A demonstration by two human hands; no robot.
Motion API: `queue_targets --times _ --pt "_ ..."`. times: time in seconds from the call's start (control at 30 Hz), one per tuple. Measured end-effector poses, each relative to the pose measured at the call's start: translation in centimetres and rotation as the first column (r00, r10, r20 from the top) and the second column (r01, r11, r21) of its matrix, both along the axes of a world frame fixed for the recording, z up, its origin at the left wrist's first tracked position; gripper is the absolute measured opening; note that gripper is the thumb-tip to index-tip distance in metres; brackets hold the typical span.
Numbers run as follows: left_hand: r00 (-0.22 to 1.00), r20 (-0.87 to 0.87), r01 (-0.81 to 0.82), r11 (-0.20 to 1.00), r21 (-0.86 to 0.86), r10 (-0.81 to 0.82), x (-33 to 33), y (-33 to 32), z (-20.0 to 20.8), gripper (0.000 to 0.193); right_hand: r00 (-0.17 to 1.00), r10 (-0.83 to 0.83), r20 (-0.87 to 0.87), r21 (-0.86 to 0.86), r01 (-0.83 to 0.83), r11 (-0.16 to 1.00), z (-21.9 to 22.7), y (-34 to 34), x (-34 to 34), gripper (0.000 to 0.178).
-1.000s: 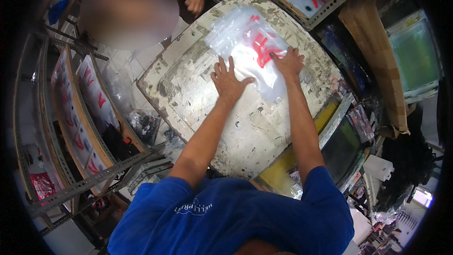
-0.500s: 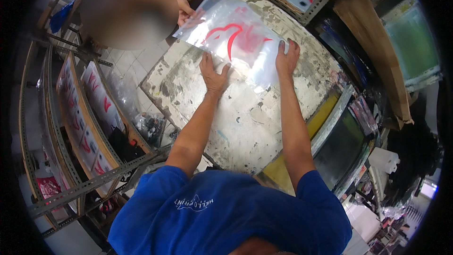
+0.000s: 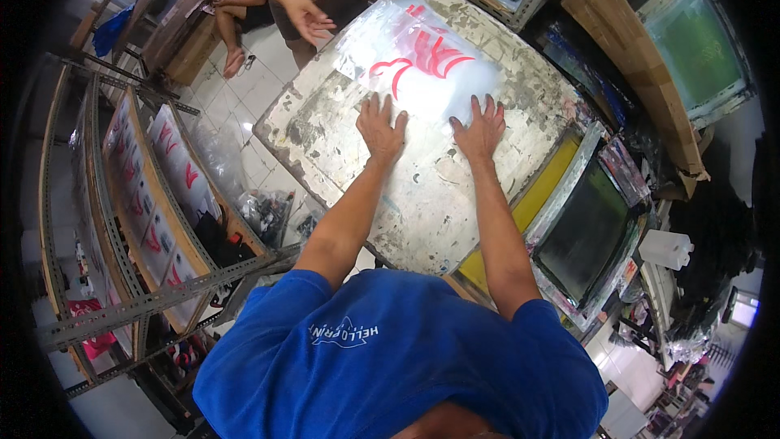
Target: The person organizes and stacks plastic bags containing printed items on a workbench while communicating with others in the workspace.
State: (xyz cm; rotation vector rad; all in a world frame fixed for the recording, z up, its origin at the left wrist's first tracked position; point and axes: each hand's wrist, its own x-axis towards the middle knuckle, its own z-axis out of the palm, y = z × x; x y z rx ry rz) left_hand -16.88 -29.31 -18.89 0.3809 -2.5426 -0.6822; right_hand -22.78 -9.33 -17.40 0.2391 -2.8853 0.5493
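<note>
A clear plastic sheet (image 3: 414, 91) with red curved prints lies on the worn, paint-flaked table (image 3: 341, 171). Glare whitens its near part and blurs that edge. My left hand (image 3: 380, 132) rests with fingers spread at the sheet's near left edge. At the near right edge, the fingertips of my right hand (image 3: 479, 134) touch the sheet or the table just beside it; the glare hides which. Both hands are open and grip nothing. Beyond the sheet's far left corner, a co-worker's open hand (image 3: 309, 18) hovers apart from it.
A metal rack (image 3: 162, 313) with boards of printed sheets (image 3: 175, 158) stands left. To the right lie a dark framed screen (image 3: 581, 228) and a yellow panel (image 3: 540, 187). A cardboard piece (image 3: 638, 57) leans beside a green screen (image 3: 695, 53). Another person's leg (image 3: 231, 36) shows far left.
The sheet, raised at the co-worker's side before, now lies on the table. The co-worker's hand has let go of it. My right hand has moved nearer and slightly left; my left hand slightly right.
</note>
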Motion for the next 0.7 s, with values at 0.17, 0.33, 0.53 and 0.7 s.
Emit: queue_targets --times 0.17,0.33,0.53,0.7 --pt "0.992 0.102 0.081 0.993 -0.083 -0.072 -0.1 0.6 1.4 0.05 0.976 0.211 -0.063 0.009 -0.211 0.978 0.8 -1.5 0.5 0.063" --pt "0.994 0.07 0.085 0.996 0.009 -0.086 -0.4 0.2 0.6 0.058 0.949 0.222 -0.223 -0.15 -0.258 0.954 0.0 -2.0 -0.1 0.018" --pt "0.988 -0.149 -0.016 0.989 0.147 0.038 -0.5 -0.4 -0.5 0.075 0.904 0.262 -0.337 -0.282 -0.363 0.888 2.3 -3.3 -2.0 0.014" --pt "1.0 -0.028 -0.008 0.996 0.094 0.01 -0.6 -0.2 -0.2 0.073 0.933 0.144 -0.329 -0.623 -0.33 0.709 7.3 -4.6 -5.1 0.008"
